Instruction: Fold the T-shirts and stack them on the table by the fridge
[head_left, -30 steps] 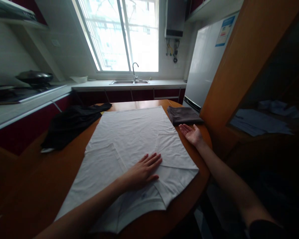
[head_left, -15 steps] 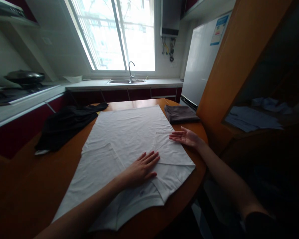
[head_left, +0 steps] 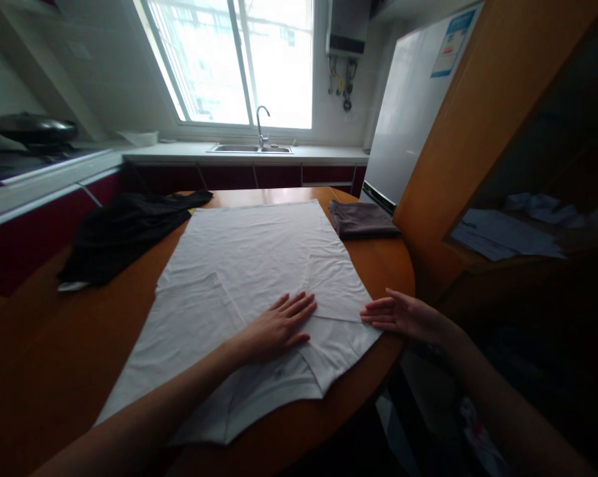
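Note:
A white T-shirt (head_left: 259,245) lies spread on the wooden table (head_left: 383,265), its neckline toward me and its sleeves lying over the body. My left hand (head_left: 282,328) rests palm down on the shirt near the neckline, fingers stretched out. At the shirt's right edge, by the corner near the shoulder, is my right hand (head_left: 403,317). Its fingers are extended, with the fingertips at the fabric's edge. Neither hand grips the cloth.
A folded dark grey cloth (head_left: 362,220) lies at the table's far right. Dark clothing (head_left: 130,232) is spread at the left. Beyond are a counter with a sink (head_left: 249,149), a pan (head_left: 33,128) on the stove, and a fridge (head_left: 408,106). A wooden cabinet (head_left: 458,165) stands on the right.
My right hand has slid along the shirt's right edge toward me, from beside the sleeve to the shoulder corner. My left hand stays on the shirt. The view has shifted slightly.

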`<state>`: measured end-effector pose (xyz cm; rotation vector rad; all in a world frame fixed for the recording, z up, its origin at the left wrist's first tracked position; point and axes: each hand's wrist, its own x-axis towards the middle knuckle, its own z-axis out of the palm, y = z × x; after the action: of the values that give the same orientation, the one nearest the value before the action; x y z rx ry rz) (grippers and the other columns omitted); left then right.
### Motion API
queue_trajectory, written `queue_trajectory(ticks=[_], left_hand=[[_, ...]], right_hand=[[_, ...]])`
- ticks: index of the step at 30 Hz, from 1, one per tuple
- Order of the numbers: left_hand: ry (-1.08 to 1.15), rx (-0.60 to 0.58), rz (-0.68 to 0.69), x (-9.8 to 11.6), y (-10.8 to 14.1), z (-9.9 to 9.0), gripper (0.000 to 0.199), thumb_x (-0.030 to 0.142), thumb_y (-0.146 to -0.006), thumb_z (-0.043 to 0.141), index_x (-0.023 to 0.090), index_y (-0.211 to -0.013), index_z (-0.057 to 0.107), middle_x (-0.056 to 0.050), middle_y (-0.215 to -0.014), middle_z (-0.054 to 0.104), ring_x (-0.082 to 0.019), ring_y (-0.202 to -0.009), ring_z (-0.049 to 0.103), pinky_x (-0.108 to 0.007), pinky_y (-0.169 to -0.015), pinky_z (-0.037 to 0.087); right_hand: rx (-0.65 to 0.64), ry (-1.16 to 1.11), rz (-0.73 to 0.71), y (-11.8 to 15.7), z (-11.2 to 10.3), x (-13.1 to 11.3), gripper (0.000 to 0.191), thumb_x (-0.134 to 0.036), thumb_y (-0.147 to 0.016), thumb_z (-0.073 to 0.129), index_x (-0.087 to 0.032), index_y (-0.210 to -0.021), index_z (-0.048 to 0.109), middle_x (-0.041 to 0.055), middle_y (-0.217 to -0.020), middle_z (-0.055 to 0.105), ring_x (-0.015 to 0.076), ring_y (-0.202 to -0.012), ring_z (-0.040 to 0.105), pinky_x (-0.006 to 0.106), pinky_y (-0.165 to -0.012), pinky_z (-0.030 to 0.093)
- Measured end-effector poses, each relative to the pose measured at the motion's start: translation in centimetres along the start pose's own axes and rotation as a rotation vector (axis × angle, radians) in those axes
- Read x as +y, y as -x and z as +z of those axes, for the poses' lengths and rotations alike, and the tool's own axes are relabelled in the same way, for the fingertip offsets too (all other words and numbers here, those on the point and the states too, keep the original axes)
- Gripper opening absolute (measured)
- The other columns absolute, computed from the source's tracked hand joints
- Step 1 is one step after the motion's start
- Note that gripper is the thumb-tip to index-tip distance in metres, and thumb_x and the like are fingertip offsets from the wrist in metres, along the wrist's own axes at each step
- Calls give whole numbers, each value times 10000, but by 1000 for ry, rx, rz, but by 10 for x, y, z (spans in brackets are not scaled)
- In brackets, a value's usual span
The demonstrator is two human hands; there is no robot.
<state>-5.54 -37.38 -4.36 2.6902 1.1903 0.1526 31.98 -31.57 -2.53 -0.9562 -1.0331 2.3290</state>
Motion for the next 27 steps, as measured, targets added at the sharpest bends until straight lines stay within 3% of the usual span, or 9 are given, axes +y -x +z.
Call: queue_trajectory(ticks=[4, 7, 10, 12, 15, 18, 21, 27], left_hand=[[37, -51, -27, 6, -2, -6, 685, 601, -1033, 312, 297, -1621, 135, -64, -1675, 130, -282, -1546, 101, -502, -1251, 102], [84, -85, -30, 11, 2, -26, 679, 584, -1037, 329, 297, -1621, 136, -66, -1678, 83, -290, -1547, 79, -509, -1247, 120], [98, -75, -41, 9, 19, -59, 643, 533, -1054, 337, 328, -1620, 109, -38, -1680, 100, -274, -1548, 88, -493, -1246, 148], [61, -65, -103, 3, 41, -80, 611, 495, -1066, 334, 333, -1617, 124, -27, -1679, 132, -265, -1549, 96, -487, -1245, 158], [-7, -23, -248, -10, 83, -95, 561, 446, -1075, 331, 318, -1607, 203, -32, -1671, 186, -270, -1546, 124, -500, -1238, 186], [6, 26, -357, -15, 124, -86, 530, 447, -1073, 331, 315, -1585, 293, -31, -1649, 274, -268, -1535, 193, -484, -1228, 246], [44, 45, -410, -10, 151, -62, 562, 487, -1063, 336, 324, -1595, 257, -29, -1651, 271, -270, -1535, 197, -488, -1229, 252], [-31, -3, -432, -2, 167, -18, 643, 592, -1028, 338, 354, -1606, 187, -22, -1678, 150, -312, -1550, 89, -563, -1240, 110]], right_hand=[[14, 159, -115, 0, 6, -14, 501, -476, -1034, 403, -95, -1176, 697, 191, -1252, 698, 286, -1154, 680, 482, -1104, 438], [191, 336, -417, -12, 20, -23, 409, -462, -970, 555, -140, -1168, 711, 164, -1193, 726, 301, -1087, 701, 522, -1046, 483], [387, 578, -683, -34, 45, -14, 331, -395, -903, 659, -186, -1148, 739, 128, -1215, 720, 322, -1182, 639, 544, -1121, 404], [386, 750, -754, -49, 65, 1, 336, -364, -898, 657, -219, -1191, 734, 107, -1312, 675, 331, -1298, 555, 553, -1187, 312], [238, 924, -780, -69, 89, 27, 381, -354, -936, 593, -252, -1291, 686, 78, -1462, 565, 311, -1421, 428, 551, -1237, 218], [122, 1090, -766, -85, 102, 43, 407, -354, -973, 527, -273, -1357, 637, 58, -1549, 467, 290, -1481, 336, 551, -1246, 182], [60, 1307, -745, -96, 105, 50, 450, -370, -997, 490, -252, -1424, 576, 77, -1600, 381, 294, -1511, 267, 571, -1241, 134], [-64, 1550, -671, -101, 105, 56, 632, -495, -983, 516, -251, -1553, 394, 109, -1632, 279, 325, -1522, 215, 605, -1225, 104]])
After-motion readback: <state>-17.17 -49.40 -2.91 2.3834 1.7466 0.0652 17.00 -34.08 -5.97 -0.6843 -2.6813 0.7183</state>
